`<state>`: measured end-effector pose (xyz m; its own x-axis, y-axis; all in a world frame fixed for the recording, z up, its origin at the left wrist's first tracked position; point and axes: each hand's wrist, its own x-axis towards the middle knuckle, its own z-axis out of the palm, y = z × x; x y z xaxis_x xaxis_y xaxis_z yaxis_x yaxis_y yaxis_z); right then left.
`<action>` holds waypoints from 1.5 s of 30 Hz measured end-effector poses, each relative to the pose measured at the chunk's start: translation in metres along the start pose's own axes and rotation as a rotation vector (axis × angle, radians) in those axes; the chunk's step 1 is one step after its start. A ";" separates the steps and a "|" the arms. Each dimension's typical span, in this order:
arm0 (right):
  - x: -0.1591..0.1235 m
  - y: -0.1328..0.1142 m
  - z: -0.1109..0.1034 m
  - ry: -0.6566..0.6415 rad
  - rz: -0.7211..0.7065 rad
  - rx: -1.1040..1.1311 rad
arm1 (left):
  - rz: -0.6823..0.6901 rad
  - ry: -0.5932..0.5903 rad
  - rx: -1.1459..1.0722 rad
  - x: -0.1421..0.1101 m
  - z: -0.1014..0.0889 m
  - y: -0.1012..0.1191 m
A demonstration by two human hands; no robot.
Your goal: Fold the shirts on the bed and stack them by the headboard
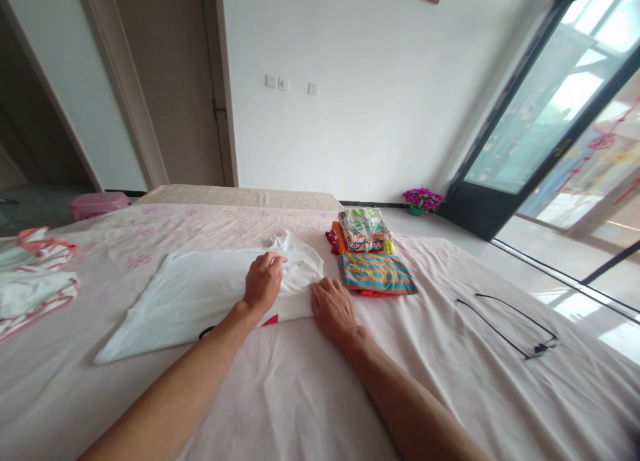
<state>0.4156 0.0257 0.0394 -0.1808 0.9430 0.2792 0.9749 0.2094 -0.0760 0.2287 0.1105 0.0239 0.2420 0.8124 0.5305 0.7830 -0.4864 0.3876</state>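
A white T-shirt (pixel 200 287) lies folded lengthwise on the bed, its sleeve bunched toward the far right and a bit of red and black print showing at the near edge. My left hand (pixel 263 282) is over the upper part of the shirt, fingers curled in a pinch at the cloth near the sleeve. At the shirt's right end, my right hand (pixel 334 306) rests palm down, fingers stretched out over the edge of the fabric. Just beyond it sits a stack of folded clothes, with a striped garment (pixel 377 273) in front and a patterned one (pixel 365 229) behind.
Pale pink bedding (pixel 280 394) spreads under everything. Eyeglasses (pixel 520 327) lie at the right. Crumpled white and red clothing (pixel 35 284) is at the far left. On the floor are a pink stool (pixel 100 204) and purple flowers (pixel 423 199) in a pot.
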 end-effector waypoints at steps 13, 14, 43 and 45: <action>0.000 0.007 0.005 0.083 0.106 -0.103 | 0.326 -0.301 0.180 -0.021 0.026 0.004; 0.000 0.007 0.006 0.099 0.079 -0.098 | 0.316 -0.299 0.187 -0.022 0.026 0.005; 0.004 0.017 0.036 -0.075 -0.034 -0.108 | -0.187 -0.145 0.429 -0.090 -0.122 -0.176; 0.005 0.017 0.036 -0.077 -0.033 -0.112 | -0.174 -0.087 0.440 -0.092 -0.127 -0.172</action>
<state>0.4269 0.0431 0.0049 -0.2185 0.9540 0.2054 0.9758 0.2148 0.0406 -0.0014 0.0782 0.0040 0.1180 0.9026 0.4139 0.9797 -0.1738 0.0995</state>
